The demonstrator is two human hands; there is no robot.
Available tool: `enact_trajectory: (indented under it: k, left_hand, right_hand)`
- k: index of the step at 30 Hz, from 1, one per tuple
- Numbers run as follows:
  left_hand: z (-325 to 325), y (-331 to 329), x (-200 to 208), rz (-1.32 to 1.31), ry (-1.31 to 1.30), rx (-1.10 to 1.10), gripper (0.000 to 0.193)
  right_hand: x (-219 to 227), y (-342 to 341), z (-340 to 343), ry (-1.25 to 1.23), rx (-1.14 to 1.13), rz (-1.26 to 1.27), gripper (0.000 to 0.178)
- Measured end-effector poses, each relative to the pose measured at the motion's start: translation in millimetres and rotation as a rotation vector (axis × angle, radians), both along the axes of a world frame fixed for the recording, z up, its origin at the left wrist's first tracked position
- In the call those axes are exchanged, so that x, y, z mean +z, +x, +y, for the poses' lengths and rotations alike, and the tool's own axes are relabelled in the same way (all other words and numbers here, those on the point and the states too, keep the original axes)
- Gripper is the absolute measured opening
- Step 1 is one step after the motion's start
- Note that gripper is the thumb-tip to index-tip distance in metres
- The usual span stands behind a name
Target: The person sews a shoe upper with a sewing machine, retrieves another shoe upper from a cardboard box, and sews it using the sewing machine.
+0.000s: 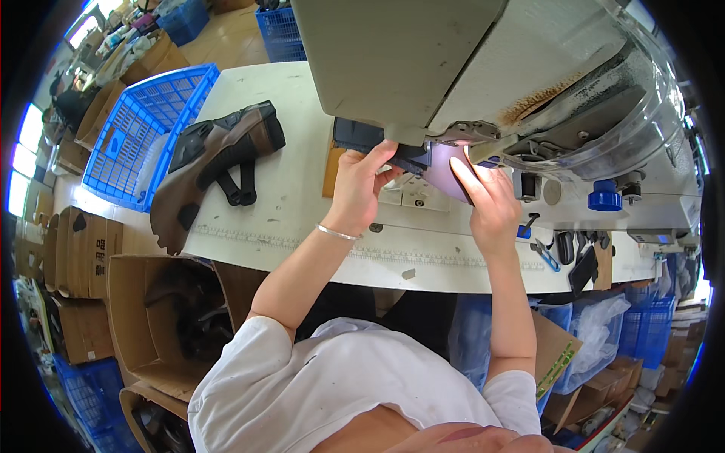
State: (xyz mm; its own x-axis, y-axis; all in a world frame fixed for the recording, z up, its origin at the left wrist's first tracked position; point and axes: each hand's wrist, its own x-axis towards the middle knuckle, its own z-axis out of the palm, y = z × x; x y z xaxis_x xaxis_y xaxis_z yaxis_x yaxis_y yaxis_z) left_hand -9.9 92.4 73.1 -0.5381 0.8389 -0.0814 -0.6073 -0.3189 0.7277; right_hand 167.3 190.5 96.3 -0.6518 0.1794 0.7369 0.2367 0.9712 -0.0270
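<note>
At the sewing machine (393, 68), a flat workpiece of black material (359, 134) with a purple lining face (448, 170) lies under the head. My left hand (361, 181) pinches its black part between thumb and fingers. On the purple side, my right hand (489, 198) grips the edge, with fingers laid over the surface. The needle area is hidden behind the machine's housing. A brown-and-black boot upper (219, 162) with dark straps rests on the white table to the left, partly overhanging its edge.
Blue crate (140, 143) stands beyond the table's left edge. Cardboard boxes (124, 302) with dark pieces sit below. A ruler strip (302, 243) runs along the front edge. Blue-handled snips (545, 257) and other small tools lie right. A clear guard (642, 113) covers the machine's right side.
</note>
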Motion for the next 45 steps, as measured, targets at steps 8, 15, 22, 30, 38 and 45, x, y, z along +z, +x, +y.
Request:
enact_trajectory:
  k: [8,15,22,30,38,45]
  left_hand:
    - [9,-9,-2,0.021,-0.035,-0.013,0.014]
    - [14,-9,3,0.02,-0.083,0.017,0.021]
    - [14,-15,-6,0.084,-0.117,-0.033,0.029]
    - [-28,-28,12,0.546,-0.358,0.012,0.026]
    - [-85,-59,62,1.835,-0.504,0.675,0.024]
    - [-137,-83,75,1.99,-0.757,0.752,0.041]
  right_hand:
    - [1,-5,-1,0.007,-0.064,0.011,0.04]
    - [-3,-3,2,-0.061,-0.144,-0.032,0.046]
    - [-7,-4,5,-0.178,-0.172,-0.031,0.033]
    - [-43,-4,46,-0.053,-0.058,0.098,0.021]
    - [-101,-15,110,-0.426,-0.311,0.164,0.023]
    - [-45,-28,-61,-1.349,0.304,0.424,0.03]
